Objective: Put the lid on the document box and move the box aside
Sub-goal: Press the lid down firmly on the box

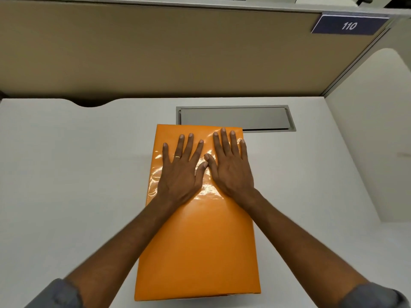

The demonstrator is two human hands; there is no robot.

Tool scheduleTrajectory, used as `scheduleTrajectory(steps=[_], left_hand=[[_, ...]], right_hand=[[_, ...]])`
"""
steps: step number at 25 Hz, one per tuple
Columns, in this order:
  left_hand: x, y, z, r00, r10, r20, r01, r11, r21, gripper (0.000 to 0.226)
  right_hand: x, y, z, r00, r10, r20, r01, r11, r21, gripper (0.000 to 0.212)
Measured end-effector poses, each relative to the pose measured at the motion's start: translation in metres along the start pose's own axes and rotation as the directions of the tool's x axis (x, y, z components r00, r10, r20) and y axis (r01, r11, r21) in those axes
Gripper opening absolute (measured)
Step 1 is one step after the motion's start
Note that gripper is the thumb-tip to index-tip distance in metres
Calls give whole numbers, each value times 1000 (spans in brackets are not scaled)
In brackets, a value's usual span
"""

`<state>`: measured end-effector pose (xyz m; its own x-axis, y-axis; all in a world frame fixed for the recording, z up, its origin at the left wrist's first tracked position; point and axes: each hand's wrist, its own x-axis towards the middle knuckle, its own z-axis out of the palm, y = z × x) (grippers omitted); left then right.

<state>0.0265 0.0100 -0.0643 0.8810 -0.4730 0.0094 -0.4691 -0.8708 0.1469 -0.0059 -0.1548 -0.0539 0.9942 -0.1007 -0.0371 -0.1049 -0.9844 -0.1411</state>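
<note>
A glossy orange lid (pixel 200 245) covers the document box in the middle of the white desk (pixel 66 174); the box underneath is hidden by it. My left hand (pixel 181 172) lies flat on the far half of the lid, fingers spread, a ring on one finger. My right hand (pixel 231 167) lies flat beside it, fingers spread toward the lid's far edge. The two thumbs touch in the middle. Neither hand grips anything.
A grey metal cable hatch (pixel 262 118) is set into the desk just behind the box. A tan partition wall (pixel 178 52) stands at the back, with a dark sign reading 110 (pixel 349 25). A white side panel (pixel 378 130) closes the right.
</note>
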Motion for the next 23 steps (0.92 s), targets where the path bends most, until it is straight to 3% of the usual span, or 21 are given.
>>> scheduleTrajectory(steps=[3, 7, 11, 18, 23], left_hand=[[1, -1, 5, 1000, -1, 0, 1, 1000, 2, 70], [1, 4, -18, 999, -15, 43, 18, 997, -70, 72], [-43, 10, -47, 999, -21, 34, 26, 988, -155, 73], [-218, 23, -17, 994, 75, 76, -74, 997, -15, 84], [-228, 26, -13, 996, 65, 59, -66, 998, -1, 85]], right_hand=[[0, 2, 3, 1000, 0, -5, 0, 1000, 6, 74], [-3, 3, -17, 999, -30, -38, 36, 987, 157, 62], [-61, -4, -31, 994, -31, -104, 50, 981, 187, 62], [-246, -10, 13, 999, -23, -48, 24, 999, 25, 73], [-255, -13, 11, 996, -7, -90, 25, 979, 202, 69]])
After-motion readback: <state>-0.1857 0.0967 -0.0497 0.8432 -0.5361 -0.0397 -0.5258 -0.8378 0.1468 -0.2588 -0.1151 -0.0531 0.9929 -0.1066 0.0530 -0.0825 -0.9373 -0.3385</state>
